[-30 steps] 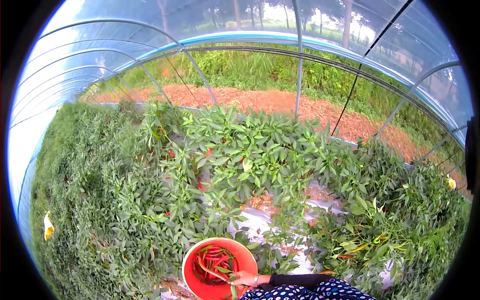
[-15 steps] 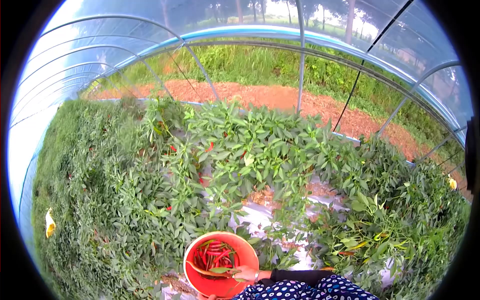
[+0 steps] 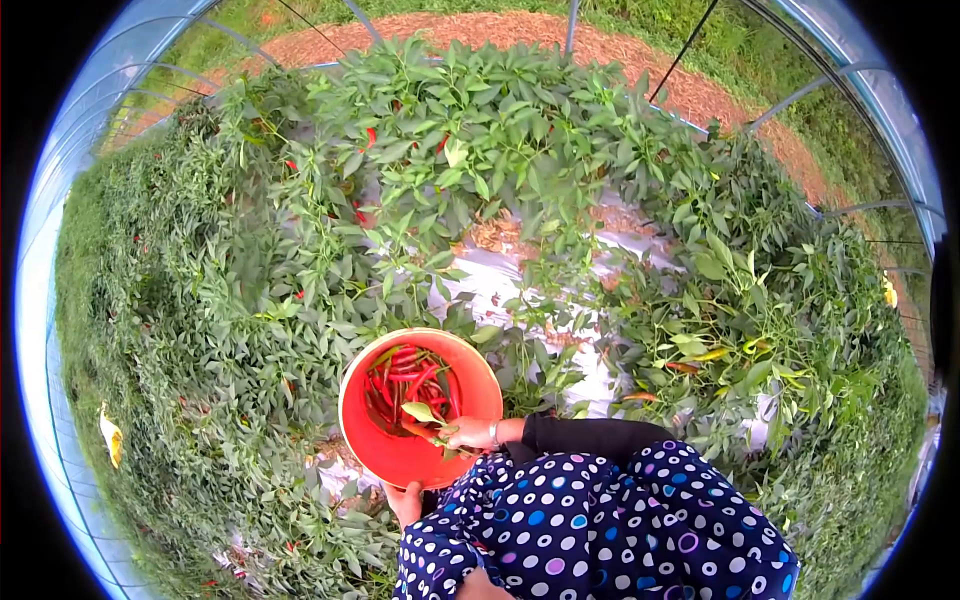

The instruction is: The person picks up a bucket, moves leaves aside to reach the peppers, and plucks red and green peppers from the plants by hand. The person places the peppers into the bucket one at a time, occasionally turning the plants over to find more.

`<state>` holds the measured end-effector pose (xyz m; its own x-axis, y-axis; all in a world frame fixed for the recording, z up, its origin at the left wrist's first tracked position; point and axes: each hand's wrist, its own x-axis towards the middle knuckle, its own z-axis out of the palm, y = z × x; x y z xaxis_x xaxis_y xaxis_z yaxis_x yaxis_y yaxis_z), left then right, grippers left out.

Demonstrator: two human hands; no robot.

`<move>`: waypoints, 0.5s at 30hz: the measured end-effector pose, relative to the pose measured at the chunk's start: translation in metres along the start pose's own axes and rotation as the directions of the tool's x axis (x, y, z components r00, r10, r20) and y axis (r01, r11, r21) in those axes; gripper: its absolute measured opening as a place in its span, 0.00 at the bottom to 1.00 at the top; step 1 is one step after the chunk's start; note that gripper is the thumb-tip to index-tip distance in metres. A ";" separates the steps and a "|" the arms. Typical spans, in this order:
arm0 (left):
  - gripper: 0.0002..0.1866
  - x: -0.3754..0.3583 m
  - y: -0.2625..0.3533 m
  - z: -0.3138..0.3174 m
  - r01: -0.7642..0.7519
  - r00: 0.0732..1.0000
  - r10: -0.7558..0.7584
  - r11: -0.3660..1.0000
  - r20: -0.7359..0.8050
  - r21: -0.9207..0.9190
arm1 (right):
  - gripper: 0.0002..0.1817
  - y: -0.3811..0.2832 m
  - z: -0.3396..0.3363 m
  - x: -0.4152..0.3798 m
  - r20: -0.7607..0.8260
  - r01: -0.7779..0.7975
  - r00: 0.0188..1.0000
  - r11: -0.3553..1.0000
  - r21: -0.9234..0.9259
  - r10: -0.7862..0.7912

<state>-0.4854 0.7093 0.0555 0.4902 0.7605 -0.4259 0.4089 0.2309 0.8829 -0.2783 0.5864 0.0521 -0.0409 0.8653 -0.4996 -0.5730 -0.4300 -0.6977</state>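
A red-orange bucket (image 3: 410, 465) with a pale rim stands low in the view, holding several long chili peppers (image 3: 408, 375), mostly red. My right hand (image 3: 468, 433), coming from a dark sleeve, reaches over the bucket's rim. Its fingers are closed on an orange-red chili pepper (image 3: 421, 431) with a green leaf (image 3: 419, 411) beside it, inside the bucket. Against the bucket's lower outer side my left hand (image 3: 405, 503) grips it near the rim; part of that hand is hidden.
Leafy pepper plants (image 3: 500, 110) surround me, some bearing red peppers. Light plastic mulch (image 3: 490, 285) shows between rows. Peppers on the right-hand plants (image 3: 740, 290) hang low. Tunnel poles (image 3: 570, 28) and a bare soil strip (image 3: 480, 30) lie beyond. Patterned clothing (image 3: 590, 510) fills the lower part.
My view has tilted down, so the bucket and plants sit higher in it. The right hand's pepper has swung from across the bucket to deeper inside; my left hand shows more.
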 end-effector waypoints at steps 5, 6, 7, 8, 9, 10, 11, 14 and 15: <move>0.28 0.007 -0.013 -0.003 -0.011 0.998 0.016 0.996 0.058 -0.087 | 0.15 -0.011 0.006 -0.008 -0.067 -0.093 0.993 0.995 0.033 0.095; 0.28 0.007 -0.017 -0.005 -0.005 0.999 0.008 0.999 0.045 -0.054 | 0.18 -0.008 0.003 -0.008 -0.073 -0.143 0.987 0.990 0.004 0.143; 0.27 0.006 -0.015 -0.005 -0.006 0.999 0.008 0.999 0.042 -0.036 | 0.18 -0.004 0.001 -0.006 -0.079 -0.150 0.986 0.989 0.002 0.150; 0.27 0.006 -0.014 -0.004 -0.009 0.999 0.010 1.000 0.038 -0.019 | 0.18 -0.001 -0.001 -0.004 -0.085 -0.156 0.984 0.988 -0.003 0.156; 0.27 0.006 -0.012 -0.003 -0.001 0.999 0.002 1.000 0.033 -0.013 | 0.15 0.003 -0.002 -0.004 -0.113 -0.155 0.982 0.988 -0.005 0.153; 0.26 0.004 -0.007 0.000 0.010 0.999 -0.010 1.000 0.030 -0.020 | 0.15 -0.001 0.000 -0.006 -0.106 -0.161 0.981 0.987 0.003 0.160; 0.26 0.002 -0.001 0.003 0.024 0.999 -0.024 0.999 0.028 -0.025 | 0.13 -0.009 0.002 -0.011 -0.133 -0.155 0.981 0.980 -0.125 0.139; 0.26 -0.001 0.011 0.005 0.039 0.998 -0.039 0.999 0.041 0.020 | 0.13 -0.011 0.006 -0.013 -0.181 -0.171 0.975 0.956 -0.238 0.129; 0.26 -0.002 0.010 0.004 0.046 0.998 -0.047 0.999 0.041 0.025 | 0.13 -0.014 0.006 -0.014 -0.201 -0.164 0.974 0.939 -0.301 0.106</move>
<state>-0.4790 0.7078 0.0638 0.5014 0.7237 -0.4743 0.4496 0.2504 0.8574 -0.2744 0.5816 0.0718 0.0642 0.7451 -0.6638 -0.2852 -0.6237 -0.7277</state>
